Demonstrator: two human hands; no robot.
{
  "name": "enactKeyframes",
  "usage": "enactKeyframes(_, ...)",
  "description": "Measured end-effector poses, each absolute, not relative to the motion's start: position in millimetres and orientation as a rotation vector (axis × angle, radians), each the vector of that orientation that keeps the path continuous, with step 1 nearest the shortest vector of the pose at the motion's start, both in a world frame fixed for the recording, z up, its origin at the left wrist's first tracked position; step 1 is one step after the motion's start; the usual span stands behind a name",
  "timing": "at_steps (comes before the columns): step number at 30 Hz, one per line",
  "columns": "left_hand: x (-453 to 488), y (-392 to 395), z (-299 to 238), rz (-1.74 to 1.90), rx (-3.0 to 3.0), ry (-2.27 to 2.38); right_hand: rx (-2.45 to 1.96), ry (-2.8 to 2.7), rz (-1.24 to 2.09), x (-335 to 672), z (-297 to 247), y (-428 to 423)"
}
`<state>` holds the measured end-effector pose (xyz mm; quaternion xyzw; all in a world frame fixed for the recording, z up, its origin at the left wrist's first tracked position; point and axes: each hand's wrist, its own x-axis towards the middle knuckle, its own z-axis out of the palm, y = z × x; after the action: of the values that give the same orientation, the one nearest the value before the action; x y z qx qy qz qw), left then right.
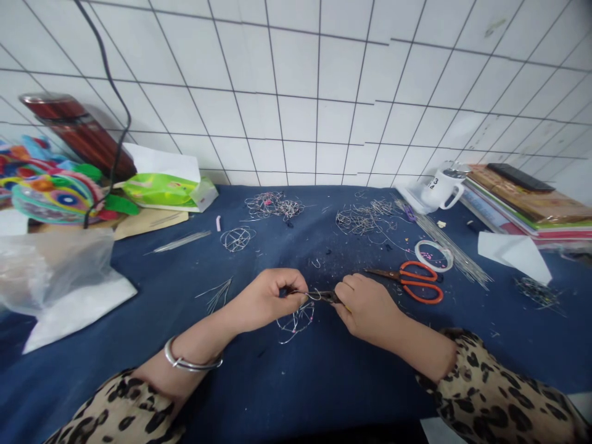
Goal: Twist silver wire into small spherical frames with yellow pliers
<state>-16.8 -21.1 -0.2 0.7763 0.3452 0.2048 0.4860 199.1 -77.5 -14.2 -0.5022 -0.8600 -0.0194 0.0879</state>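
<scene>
Between thumb and forefinger, my left hand (272,299) pinches a thin silvery wire (314,295). Closed round a pair of pliers (329,296) is my right hand (367,308); the dark jaws point left and meet the wire, while the handles are mostly hidden in the palm. A round wire frame with small pink beads (296,322) hangs or lies just below my left fingers; I cannot tell whether it joins the held wire. Scissors with orange handles (420,282) lie beyond my right hand, and a finished-looking wire ring shape (237,238) lies beyond my left.
Tangled wire piles (272,205) lie at the back of the blue cloth (277,394). Straight wires (456,250) and a bead-filled ring dish (433,255) are right, near a white mug (444,188) and stacked books (531,203). Left are a plastic bag (55,265), tissues (161,190) and a red flask (83,132).
</scene>
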Motion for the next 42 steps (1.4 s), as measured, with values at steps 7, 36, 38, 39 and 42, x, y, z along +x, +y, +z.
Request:
enactKeyframes(7, -17.7, -21.6, 1.7, 0.490, 1.909, 0.832, -1.524, -2.559, -0.034, 196.5, -15.4, -78.6)
enactKeyframes(36, -16.5, -20.1, -1.3, 0.507, 1.826, 0.859, -1.482, -2.465, 0.091, 197.6, -21.4, -78.8)
enactKeyframes(38, -16.6, -19.6, -1.9, 0.514, 1.832, 0.862, -1.491, -2.453, 0.146, 197.8, -22.7, -79.0)
enactKeyframes(39, -16.6, -19.3, -2.1, 0.517, 1.837, 0.863, -1.495, -2.447, 0.170, 197.7, -23.0, -79.0)
enactKeyframes(42, -16.4, -18.9, -1.8, 0.534, 1.857, 0.857, -1.504, -2.432, 0.252, 197.3, -22.7, -79.0)
